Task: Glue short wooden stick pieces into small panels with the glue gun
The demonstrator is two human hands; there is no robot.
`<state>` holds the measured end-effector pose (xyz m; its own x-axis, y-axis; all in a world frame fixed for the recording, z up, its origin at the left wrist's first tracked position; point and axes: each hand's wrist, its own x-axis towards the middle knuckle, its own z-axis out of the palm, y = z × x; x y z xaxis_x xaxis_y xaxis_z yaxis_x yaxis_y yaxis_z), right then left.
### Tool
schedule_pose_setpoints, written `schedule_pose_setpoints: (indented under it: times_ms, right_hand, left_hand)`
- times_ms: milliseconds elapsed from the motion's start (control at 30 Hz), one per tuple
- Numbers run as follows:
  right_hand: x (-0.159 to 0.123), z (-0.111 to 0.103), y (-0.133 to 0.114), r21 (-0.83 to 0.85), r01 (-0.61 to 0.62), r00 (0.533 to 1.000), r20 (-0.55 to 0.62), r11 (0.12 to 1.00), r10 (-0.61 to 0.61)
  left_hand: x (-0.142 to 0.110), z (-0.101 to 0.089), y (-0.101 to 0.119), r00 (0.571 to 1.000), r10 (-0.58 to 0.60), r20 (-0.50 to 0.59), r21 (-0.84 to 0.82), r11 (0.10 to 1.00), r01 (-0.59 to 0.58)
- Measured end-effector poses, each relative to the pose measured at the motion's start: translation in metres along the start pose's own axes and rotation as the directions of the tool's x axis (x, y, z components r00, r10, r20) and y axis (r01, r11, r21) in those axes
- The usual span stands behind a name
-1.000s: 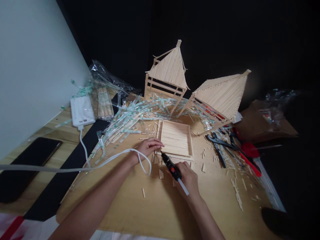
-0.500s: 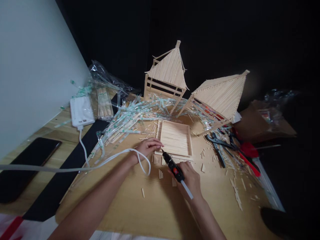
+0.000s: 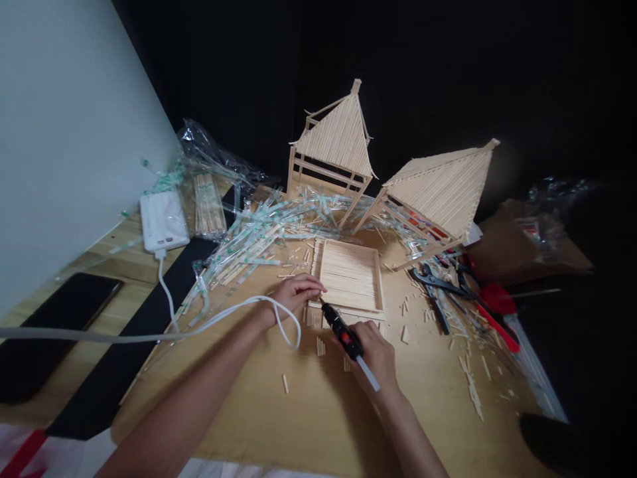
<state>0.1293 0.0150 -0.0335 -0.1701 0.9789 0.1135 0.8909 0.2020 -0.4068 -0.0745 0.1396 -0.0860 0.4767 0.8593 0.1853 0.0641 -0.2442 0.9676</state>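
My right hand (image 3: 374, 352) is wrapped round a black hot glue gun (image 3: 342, 330) with a pale glue stick poking out of its back end. The gun's nozzle points up and left, close to the fingertips of my left hand (image 3: 298, 292). Those fingers are pinched together at the near left corner of a shallow square frame of thin wooden sticks (image 3: 351, 275). Whatever they hold is too small to make out. A white cable (image 3: 239, 305) loops in front of my left wrist.
Two stick-built pavilions (image 3: 338, 139) (image 3: 442, 192) stand behind, the right one tilted. Plastic wrappers and sticks (image 3: 263, 226) are heaped at the left. Pliers (image 3: 438, 292) and stick offcuts lie right. A white power bank (image 3: 163, 220) and a phone (image 3: 54, 335) are at far left.
The glue gun and my right hand have shifted slightly left, the nozzle staying by my left fingertips. My left hand has hardly moved.
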Motion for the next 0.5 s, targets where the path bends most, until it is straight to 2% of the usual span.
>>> schedule_pose_setpoints:
  times_ms: [333, 433, 500]
  right_hand:
    - [0.002, 0.003, -0.001, -0.005, -0.01, 1.0, 0.009, 1.0, 0.01]
    - [0.0, -0.005, -0.005, 0.076, -0.015, 1.0, -0.001, 0.997, 0.015]
    - [-0.005, -0.015, -0.005, 0.188, -0.055, 0.998, -0.01, 0.981, 0.058]
  left_hand:
    - [0.0, 0.0, 0.0, 1.0, -0.004, 0.005, 0.003, 1.0, 0.004]
    - [0.0, 0.0, 0.0, 1.0, -0.006, 0.0, 0.002, 1.0, 0.006]
    - [0.001, 0.001, 0.001, 1.0, -0.008, -0.008, 0.003, 1.0, 0.008]
